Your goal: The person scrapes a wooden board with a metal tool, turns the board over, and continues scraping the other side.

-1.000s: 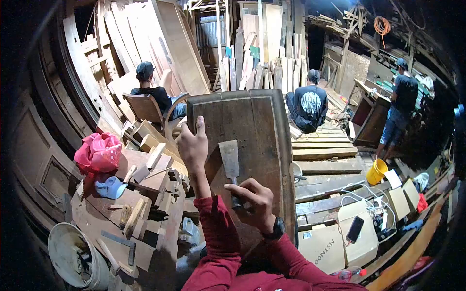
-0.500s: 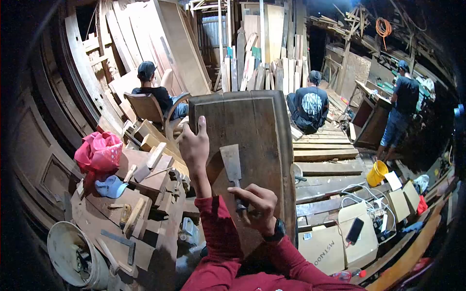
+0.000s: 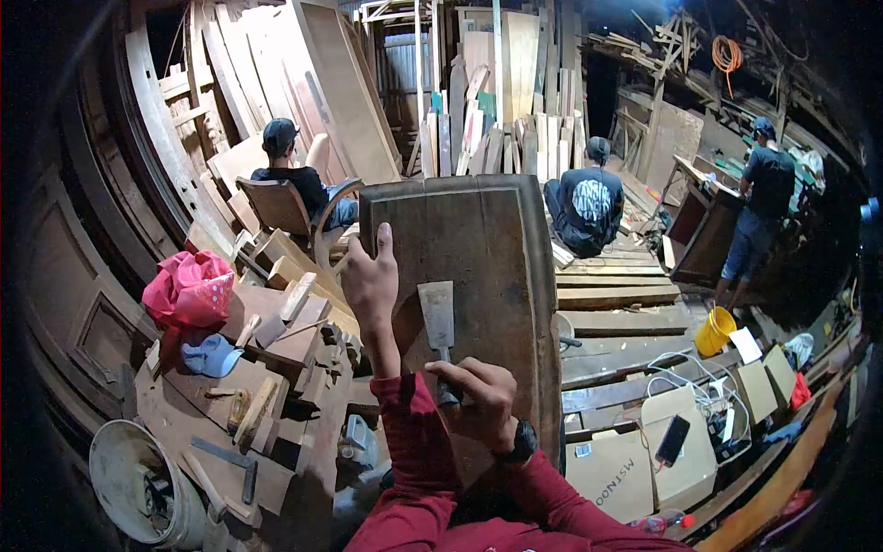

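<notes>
A dark wooden panel (image 3: 492,239) with a raised border stands in front of me, its lower part hidden by my arms. My left hand (image 3: 371,281) grips the panel's left edge, the thumb pointing up along its face and the other fingers at the side. Over the middle of the panel, my right hand (image 3: 483,397) is closed around the dark handle of a scraper (image 3: 437,313). The scraper's wide, flat metal blade points upward and overlaps the panel's face. A dark watch (image 3: 521,442) sits on my right wrist.
On the left, a workbench (image 3: 184,396) carries a pink bag (image 3: 189,290), a light blue cap (image 3: 212,354) and a metal square (image 3: 225,460), with a white bucket (image 3: 147,488) beside it. Three people are farther back. A phone (image 3: 673,440) lies on cardboard at right.
My right hand has moved the scraper slightly down and to the left over the panel. My left hand keeps its hold on the edge.
</notes>
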### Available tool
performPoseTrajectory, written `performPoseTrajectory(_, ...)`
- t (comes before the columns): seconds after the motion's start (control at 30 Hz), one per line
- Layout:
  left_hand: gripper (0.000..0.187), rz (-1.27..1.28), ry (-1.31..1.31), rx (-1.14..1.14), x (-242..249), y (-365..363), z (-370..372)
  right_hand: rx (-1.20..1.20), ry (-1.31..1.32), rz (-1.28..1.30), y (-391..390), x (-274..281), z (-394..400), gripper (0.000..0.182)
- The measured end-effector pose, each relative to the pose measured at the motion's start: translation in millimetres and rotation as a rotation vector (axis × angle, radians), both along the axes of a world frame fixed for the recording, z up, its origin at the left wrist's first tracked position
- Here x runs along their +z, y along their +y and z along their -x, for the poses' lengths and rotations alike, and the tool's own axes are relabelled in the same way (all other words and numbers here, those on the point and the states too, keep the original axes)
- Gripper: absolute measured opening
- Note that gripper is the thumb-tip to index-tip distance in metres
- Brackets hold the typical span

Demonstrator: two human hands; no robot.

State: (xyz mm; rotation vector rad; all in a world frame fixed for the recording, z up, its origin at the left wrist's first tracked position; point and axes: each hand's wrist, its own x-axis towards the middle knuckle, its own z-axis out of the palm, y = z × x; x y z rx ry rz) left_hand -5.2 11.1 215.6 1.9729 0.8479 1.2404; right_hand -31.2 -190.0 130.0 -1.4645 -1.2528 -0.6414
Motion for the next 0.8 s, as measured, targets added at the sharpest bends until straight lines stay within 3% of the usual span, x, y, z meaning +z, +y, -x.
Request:
performPoseTrajectory(0.2, 0.066, 0.03, 0.021, -0.006, -4.8, 5.7, -3.6, -0.004, 0.004, 0.051, 6.8, -4.1, -9.1, 0.049)
performPoseTrajectory(0.37, 0.071, 0.006, 0.051, 0.023, -0.5, -1.9, 0.8, -0.036, 0.061, 0.032, 1.9, 5.4, -2.7, 0.037)
performPoseTrajectory(0.5, 0.073, -0.014, 0.045, 0.053, -5.7, 3.4, -3.6, 0.019, 0.166, -0.185, -10.3, 9.6, -8.3, 0.02)
performPoseTrajectory(0.67, 0.075, 0.064, 0.051, 0.006, -8.8, 13.5, -5.2, -0.005, 0.437, -0.528, -40.2, 21.4, -13.5, 0.021)
performPoseTrajectory(0.8, 0.074, 0.091, 0.023, -0.054, -7.5, 19.1, -1.3, -0.303, 0.204, -0.391, -74.7, 19.4, -60.0, 0.027)
